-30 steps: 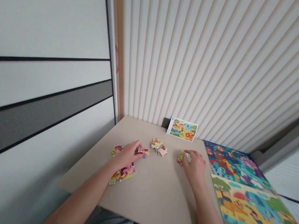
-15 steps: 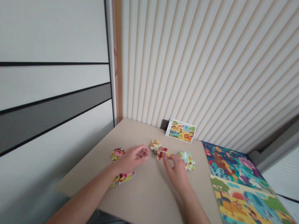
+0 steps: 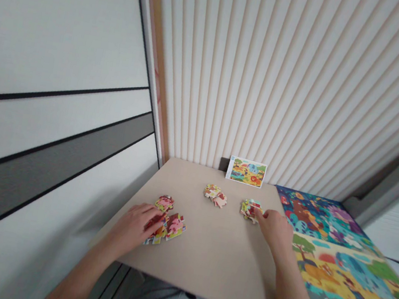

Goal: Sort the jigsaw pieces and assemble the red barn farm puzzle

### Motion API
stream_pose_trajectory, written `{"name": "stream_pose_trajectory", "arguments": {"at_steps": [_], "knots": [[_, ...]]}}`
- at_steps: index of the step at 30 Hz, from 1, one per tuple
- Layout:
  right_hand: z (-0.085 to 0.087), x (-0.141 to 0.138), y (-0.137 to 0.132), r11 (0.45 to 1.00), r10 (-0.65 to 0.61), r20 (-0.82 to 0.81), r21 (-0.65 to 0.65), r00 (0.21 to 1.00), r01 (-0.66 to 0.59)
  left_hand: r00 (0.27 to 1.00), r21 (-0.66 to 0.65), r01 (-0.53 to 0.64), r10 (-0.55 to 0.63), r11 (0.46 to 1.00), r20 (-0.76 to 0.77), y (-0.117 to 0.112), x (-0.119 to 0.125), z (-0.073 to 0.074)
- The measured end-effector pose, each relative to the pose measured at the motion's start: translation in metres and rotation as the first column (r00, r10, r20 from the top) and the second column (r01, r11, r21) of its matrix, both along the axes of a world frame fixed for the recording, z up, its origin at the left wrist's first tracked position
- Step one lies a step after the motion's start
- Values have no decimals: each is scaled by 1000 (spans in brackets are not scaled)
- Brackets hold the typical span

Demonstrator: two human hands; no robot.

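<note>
Left hand [image 3: 133, 227] lies flat, fingers fairly wide, on the left piece pile [image 3: 170, 221] at 8 o'clock on the table [image 3: 205, 256]. Right hand [image 3: 275, 228] is curled, fingertips touching the right piece pile [image 3: 249, 208] at 2 o'clock; I cannot tell if it pinches a piece. Middle pile [image 3: 215, 196] at 12 — reference card [image 3: 246, 171] behind it. Colourful puzzle sheet [image 3: 340, 263] at 3.

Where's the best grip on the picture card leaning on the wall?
Likely its top edge, pinched from above: the picture card stands on its long bottom edge on the table, back against the slatted wall, so only the top and side edges are free.
</note>
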State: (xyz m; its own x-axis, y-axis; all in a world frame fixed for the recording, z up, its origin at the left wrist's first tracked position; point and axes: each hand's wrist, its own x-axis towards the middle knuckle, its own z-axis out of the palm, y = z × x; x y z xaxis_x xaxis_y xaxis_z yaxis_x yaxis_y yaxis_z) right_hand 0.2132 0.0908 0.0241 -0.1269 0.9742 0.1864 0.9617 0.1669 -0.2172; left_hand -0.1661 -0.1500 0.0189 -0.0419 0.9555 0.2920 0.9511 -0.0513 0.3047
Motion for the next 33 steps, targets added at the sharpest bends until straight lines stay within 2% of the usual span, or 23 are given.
{"name": "stream_pose_trajectory", "arguments": {"at_steps": [3, 6, 9, 12, 15, 18, 20, 25, 29, 33], "knots": [[4, -13, -8, 994, 80, -71, 78, 994, -75, 999, -50, -25, 23, 998, -33, -19, -6, -14], [3, -40, -26, 944, 304, -170, 182, 937, -274, 1000, -71, -28, 28, 997, 7, -23, -8, -27], [-8, -78, -54, 828, 560, -285, 206, 778, -521, 997, -60, -22, 27, 998, 78, -18, -5, -34], [-21, -113, -81, 686, 715, -363, 199, 597, -700, 991, -48, 5, 1, 999, 130, -12, 2, -38], [-27, -132, -95, 574, 803, -291, 146, 519, -806, 984, -27, 44, -39, 999, 176, -8, 12, -42], [-26, -135, -97, 446, 881, -221, 90, 419, -890, 973, -16, 85, -79, 996, 216, -5, 24, -45], [-25, -133, -95, 402, 896, -238, 74, 375, -913, 967, -11, 99, -94, 995, 236, -3, 31, -45], [-28, -131, -92, 386, 850, -426, 108, 309, -916, 934, -6, 137, -127, 991, 333, 4, 44, -38], [-33, -128, -89, 431, 767, -571, 120, 293, -894, 905, -26, 162, -138, 986, 402, 19, 52, -31], [-35, -119, -81, 487, 681, -668, 110, 298, -866, 919, -56, 163, -132, 985, 371, 43, 59, -22]]}}
